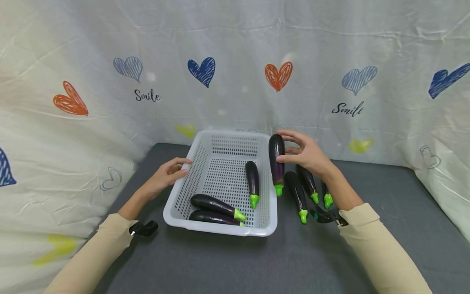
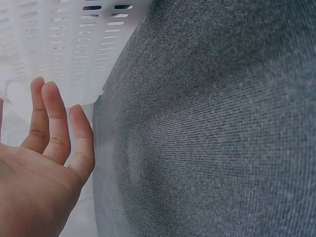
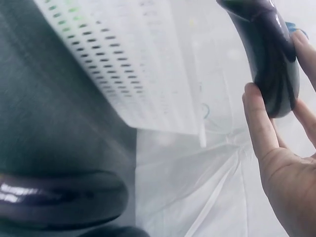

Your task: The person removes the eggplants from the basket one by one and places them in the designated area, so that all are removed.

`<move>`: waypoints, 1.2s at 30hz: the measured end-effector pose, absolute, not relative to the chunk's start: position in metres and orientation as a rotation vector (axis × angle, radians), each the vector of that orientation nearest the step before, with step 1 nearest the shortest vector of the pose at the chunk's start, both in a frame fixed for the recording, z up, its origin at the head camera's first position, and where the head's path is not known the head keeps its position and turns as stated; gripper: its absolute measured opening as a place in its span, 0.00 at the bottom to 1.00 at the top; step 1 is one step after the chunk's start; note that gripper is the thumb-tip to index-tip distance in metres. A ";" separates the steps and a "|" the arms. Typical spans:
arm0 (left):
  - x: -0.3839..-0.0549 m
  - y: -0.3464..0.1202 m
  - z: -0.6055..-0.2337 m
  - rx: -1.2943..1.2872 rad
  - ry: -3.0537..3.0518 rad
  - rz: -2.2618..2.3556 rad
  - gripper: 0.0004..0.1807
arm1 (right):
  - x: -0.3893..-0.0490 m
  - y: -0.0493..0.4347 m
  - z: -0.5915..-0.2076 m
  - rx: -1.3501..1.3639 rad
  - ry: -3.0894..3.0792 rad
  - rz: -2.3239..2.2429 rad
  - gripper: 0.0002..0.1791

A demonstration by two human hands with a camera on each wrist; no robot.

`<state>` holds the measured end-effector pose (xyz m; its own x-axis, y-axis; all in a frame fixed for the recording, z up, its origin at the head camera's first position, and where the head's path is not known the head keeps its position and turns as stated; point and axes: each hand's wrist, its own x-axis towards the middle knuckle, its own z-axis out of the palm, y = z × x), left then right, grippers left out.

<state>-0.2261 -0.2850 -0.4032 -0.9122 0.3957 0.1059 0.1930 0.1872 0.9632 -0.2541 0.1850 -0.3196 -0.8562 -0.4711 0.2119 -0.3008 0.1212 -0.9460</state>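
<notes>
My right hand (image 1: 306,154) holds an eggplant (image 1: 277,159), dark purple with a bright green stem, upright at the right rim of a white plastic basket (image 1: 220,229). Fingers and thumb press on its sides in the right wrist view, where the eggplant (image 3: 271,59) is raised beside the basket wall. My left hand (image 1: 165,177) touches the basket's left rim with index finger and thumb; the other fingers are relaxed outside the wall in the left wrist view. Inside the basket lie an eggplant (image 1: 252,181) at the right and two eggplants (image 1: 214,204) near the front.
Right of the basket, three eggplants (image 1: 296,192) lie on the grey tabletop (image 1: 220,269), partly under my right hand and forearm. A white curtain (image 1: 235,41) printed with hearts hangs behind and to the sides. Black straps (image 1: 144,228) circle both wrists.
</notes>
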 end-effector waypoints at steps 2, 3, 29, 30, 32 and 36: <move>-0.226 -0.285 -0.403 0.571 2.287 1.812 0.21 | -0.253 0.190 -0.322 -0.764 2.266 -1.839 0.40; -0.226 -0.285 -0.403 0.570 2.289 1.810 0.21 | -0.252 0.192 -0.324 -0.759 2.275 -1.840 0.40; -0.228 -0.287 -0.406 0.585 2.317 1.797 0.20 | -0.223 0.265 -0.334 -0.639 2.044 -2.136 0.37; -0.229 -0.287 -0.406 0.584 2.317 1.797 0.20 | -0.222 0.270 -0.335 -0.631 2.048 -2.141 0.37; -0.230 -0.287 -0.407 0.584 2.313 1.799 0.20 | -0.218 0.280 -0.336 -0.621 2.062 -2.145 0.37; -0.232 -0.284 -0.407 0.585 2.299 1.805 0.19 | -0.209 0.299 -0.340 -0.571 2.128 -2.136 0.37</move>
<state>-0.2321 -0.2843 -0.4072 -0.9106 0.3974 0.1133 0.2044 0.1947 0.9593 -0.2092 0.2992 -0.3405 -0.9282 -0.3085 0.2079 -0.2067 -0.0369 -0.9777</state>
